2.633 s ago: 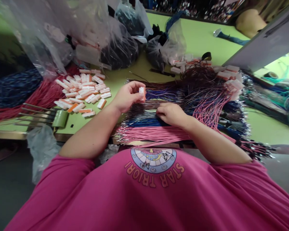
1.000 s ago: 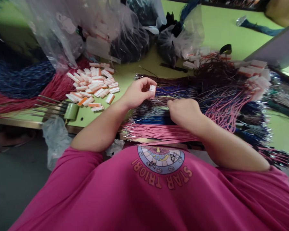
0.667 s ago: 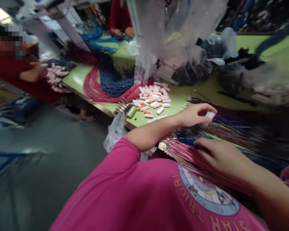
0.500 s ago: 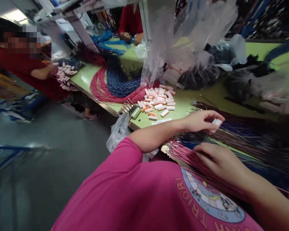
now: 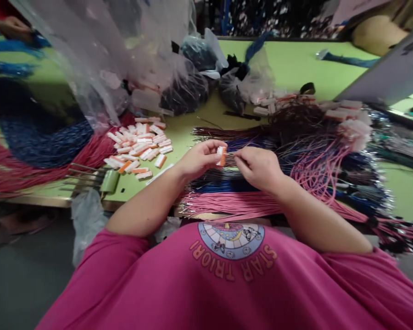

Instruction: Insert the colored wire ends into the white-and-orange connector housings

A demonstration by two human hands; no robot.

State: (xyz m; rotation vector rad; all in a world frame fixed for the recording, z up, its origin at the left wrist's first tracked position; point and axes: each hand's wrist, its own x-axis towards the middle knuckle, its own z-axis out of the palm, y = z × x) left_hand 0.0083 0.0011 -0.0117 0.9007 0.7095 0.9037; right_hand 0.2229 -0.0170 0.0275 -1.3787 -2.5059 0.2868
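My left hand (image 5: 199, 159) pinches a small white and orange connector (image 5: 221, 156) above the wire bundles. My right hand (image 5: 258, 166) is closed in a pinch just right of it, holding a thin wire (image 5: 236, 153) whose end meets the connector. Below both hands lie rows of pink wires (image 5: 227, 204), blue wires (image 5: 220, 187) and dark wires (image 5: 234, 134) on the green table (image 5: 296, 59).
A heap of loose white and orange connectors (image 5: 137, 146) lies to the left, beside a green-handled comb tool (image 5: 103, 179). Clear plastic bags (image 5: 99, 59) with dark parts stand behind. Red and blue wire coils (image 5: 37, 146) fill the far left. More connectors with wires (image 5: 344, 119) lie right.
My view swung left toward co-workers and back to the table. My right hand rose from the wire bundles and came to the connector, which my left hand kept holding.
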